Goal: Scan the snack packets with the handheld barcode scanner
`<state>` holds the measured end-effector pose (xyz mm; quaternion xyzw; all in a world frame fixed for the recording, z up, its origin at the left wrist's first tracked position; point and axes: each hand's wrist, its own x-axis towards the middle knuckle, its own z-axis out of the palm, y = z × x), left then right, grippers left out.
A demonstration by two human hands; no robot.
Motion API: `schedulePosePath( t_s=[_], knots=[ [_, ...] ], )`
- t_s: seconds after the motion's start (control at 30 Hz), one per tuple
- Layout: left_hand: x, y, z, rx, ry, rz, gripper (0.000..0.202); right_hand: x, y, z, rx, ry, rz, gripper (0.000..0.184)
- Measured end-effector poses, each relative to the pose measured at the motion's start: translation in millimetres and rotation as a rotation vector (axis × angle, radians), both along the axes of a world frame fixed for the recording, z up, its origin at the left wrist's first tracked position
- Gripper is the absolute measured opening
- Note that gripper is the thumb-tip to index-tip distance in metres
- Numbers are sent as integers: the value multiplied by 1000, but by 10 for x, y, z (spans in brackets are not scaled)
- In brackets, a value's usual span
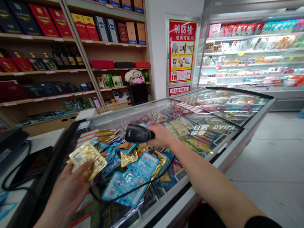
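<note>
My left hand [68,189] pinches a gold foil packet [87,159] by its lower edge, holding it up over the glass lid of a chest freezer [229,136]. My right hand [161,136] grips a black barcode scanner [137,133], its head pointing left toward the packet. The scanner's black cable [136,188] loops down across the glass. Several blue packets [135,176] and gold packets [129,158] lie spread on the lid between my hands.
A white counter [13,179] with a dark device and cables is at my left. Wooden shelves [58,40] of boxed goods and bottles fill the back wall. An open refrigerated display [257,58] stands at the right, beyond tiled floor [275,161].
</note>
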<state>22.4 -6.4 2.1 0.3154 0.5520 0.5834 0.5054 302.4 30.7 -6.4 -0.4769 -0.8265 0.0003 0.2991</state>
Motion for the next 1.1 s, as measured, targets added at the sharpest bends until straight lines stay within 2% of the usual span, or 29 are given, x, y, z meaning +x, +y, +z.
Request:
schedulePosePath(
  t_s=[0.1,0.23,0.33,0.47,0.73,1.1],
  knots=[
    [-23,33,-142,37,115,-53,44,-22,-14,5,20,-3,39,21],
    [-43,77,-306,198,496,-103,45,-72,-50,13,48,8,135,21],
    [-16,55,-286,217,736,-87,37,-127,-98,23,35,14,187,24],
    [24,-4,-200,202,923,-75,30,-204,-145,24,30,-29,205,26],
    [-22,21,-291,218,1069,-78,37,-262,-149,-8,25,-68,208,26],
    [-75,67,-378,253,1034,-117,44,-261,-145,-14,19,-68,205,29]
  ],
)
